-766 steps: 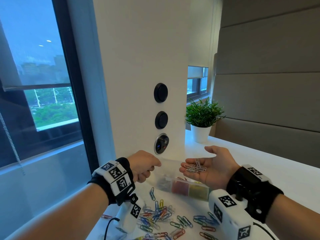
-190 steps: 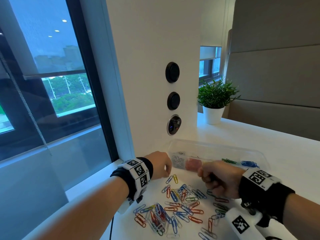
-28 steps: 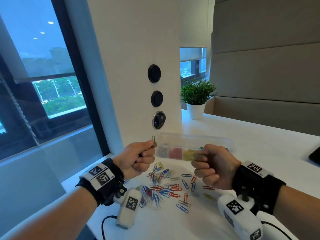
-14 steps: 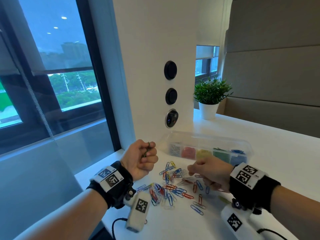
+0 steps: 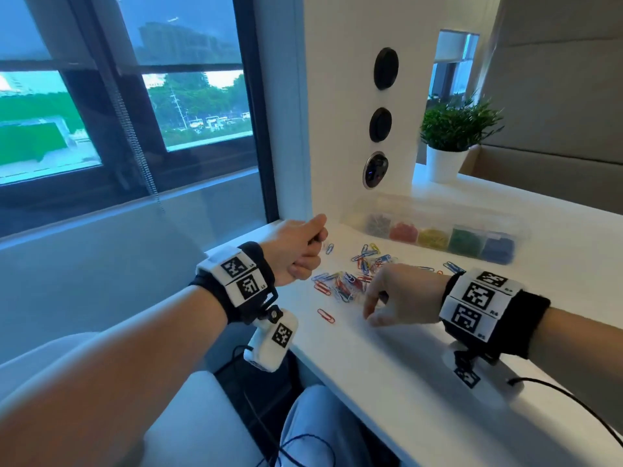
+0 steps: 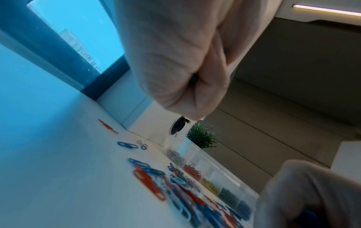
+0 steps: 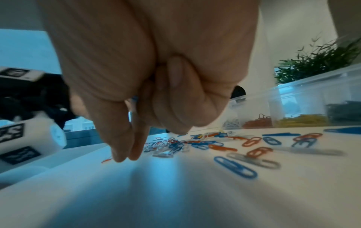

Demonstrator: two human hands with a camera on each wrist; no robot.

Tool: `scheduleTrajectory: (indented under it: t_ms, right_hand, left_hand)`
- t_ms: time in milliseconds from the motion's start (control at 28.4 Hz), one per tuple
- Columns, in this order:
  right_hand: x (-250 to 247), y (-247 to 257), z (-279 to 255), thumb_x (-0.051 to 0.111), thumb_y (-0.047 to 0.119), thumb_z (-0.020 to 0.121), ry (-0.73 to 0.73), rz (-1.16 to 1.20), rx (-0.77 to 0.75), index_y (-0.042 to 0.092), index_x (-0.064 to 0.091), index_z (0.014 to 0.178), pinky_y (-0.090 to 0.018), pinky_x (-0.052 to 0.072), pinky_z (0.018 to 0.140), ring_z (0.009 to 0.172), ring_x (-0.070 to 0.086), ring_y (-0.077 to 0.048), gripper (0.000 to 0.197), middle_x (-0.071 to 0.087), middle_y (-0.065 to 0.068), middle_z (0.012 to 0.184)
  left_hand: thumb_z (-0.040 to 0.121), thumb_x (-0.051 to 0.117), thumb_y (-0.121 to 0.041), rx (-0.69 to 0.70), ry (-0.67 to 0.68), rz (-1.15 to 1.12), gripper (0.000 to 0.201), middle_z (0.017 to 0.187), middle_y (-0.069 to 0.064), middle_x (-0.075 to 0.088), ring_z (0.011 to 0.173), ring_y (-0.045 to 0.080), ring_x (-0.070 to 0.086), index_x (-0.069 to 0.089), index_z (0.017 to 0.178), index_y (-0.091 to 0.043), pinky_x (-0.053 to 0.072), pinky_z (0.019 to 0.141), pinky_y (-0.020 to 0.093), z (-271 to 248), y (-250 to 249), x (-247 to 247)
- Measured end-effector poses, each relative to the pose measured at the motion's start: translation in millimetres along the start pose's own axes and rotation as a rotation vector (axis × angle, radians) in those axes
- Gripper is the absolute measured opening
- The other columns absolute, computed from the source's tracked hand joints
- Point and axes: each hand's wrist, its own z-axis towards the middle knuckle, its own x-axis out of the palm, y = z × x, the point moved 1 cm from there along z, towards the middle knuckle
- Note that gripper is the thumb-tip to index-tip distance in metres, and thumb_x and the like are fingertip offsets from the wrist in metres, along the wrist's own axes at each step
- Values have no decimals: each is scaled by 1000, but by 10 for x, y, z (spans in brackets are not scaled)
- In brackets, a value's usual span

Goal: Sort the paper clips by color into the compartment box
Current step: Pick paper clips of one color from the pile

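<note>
Your right hand [image 5: 401, 294], curled round a blue clip or two, hovers over the near edge of the paper clips [image 5: 350, 281] on the table [image 5: 387, 365], compartment box [image 5: 438, 227] far-right behind them, left hand [image 5: 296, 251] clenched, contents unclear.

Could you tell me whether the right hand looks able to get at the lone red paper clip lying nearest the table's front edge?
Probably yes. The red paper clip lies flat and alone on the white table, just left of the right hand, with nothing between them. The fingers already point down close to the surface.

white table [image 5: 387, 382] | loose paper clips [image 5: 350, 281] | compartment box [image 5: 438, 230] | potted plant [image 5: 448, 143]
</note>
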Motion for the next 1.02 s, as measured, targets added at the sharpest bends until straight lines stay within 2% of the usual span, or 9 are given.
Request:
scheduleTrajectory:
  t_ms: [176,317,599,704,775,810,845,916,1021]
  right_hand:
    - [135,85,35,70,24,86,-40,-22,18,18,77,89,-9,31,48,51,48,3,10,53,19,58]
    - [154,149,78,70,24,85,-58,-73,9,20,77,85,-14,34,52,56,48,1,8,54,19,62]
    - [169,198,59,72,23,83,-58,-90,31,20,78,87,-7,30,45,48,49,9,8,49,23,46]
    - [179,198,85,73,21,83,-55,-81,45,18,79,86,-6,32,43,45,49,11,8,52,22,47]
    - [184,200,87,72,21,83,-52,-97,59,19,79,87,-5,32,44,48,51,6,8,55,21,57]
    - [185,197,84,72,21,83,-53,-108,68,20,79,89,-6,33,46,53,51,5,9,57,22,62]
    - [184,183,86,72,21,83,-62,-117,77,20,79,91,-9,35,51,59,52,3,11,60,21,68]
    - [176,144,81,72,21,82,-79,-117,90,22,79,96,-16,41,64,72,55,-1,16,67,16,86]
    - [152,101,85,73,22,83,-66,-97,95,24,78,98,-15,39,66,73,53,3,16,63,20,85]
  left_hand:
    - [103,39,-40,54,-52,89,34,55,-2,21,41,9,18,46,83,-14,14,35,14,-331,232,-180]
    - [105,38,-32,105,-103,202,30,53,-2,33,41,9,23,52,88,-12,18,34,14,-485,262,-274]
    - [100,50,-37,65,-113,372,32,49,-6,27,42,10,20,56,82,-12,15,38,16,-644,378,-320]
    - [97,58,-33,92,-125,520,26,53,-2,28,44,11,21,65,88,-9,17,39,20,-649,383,-231]
    - [94,64,-26,161,-153,705,21,62,-4,39,52,10,33,71,101,-8,34,40,30,-630,409,-167]
    - [93,65,-22,209,-156,795,21,71,-6,48,60,7,40,72,108,-8,45,49,24,-597,430,-147]
    - [93,65,-18,248,-145,859,23,83,-7,56,66,4,45,72,113,-8,46,57,9,-549,458,-146]
    - [92,65,-15,242,-106,925,28,112,-4,65,81,6,57,69,120,-11,41,67,-1,-463,518,-151]
    - [90,67,-20,192,-48,1054,30,133,-2,60,111,15,59,69,120,-17,44,93,17,-340,573,-121]
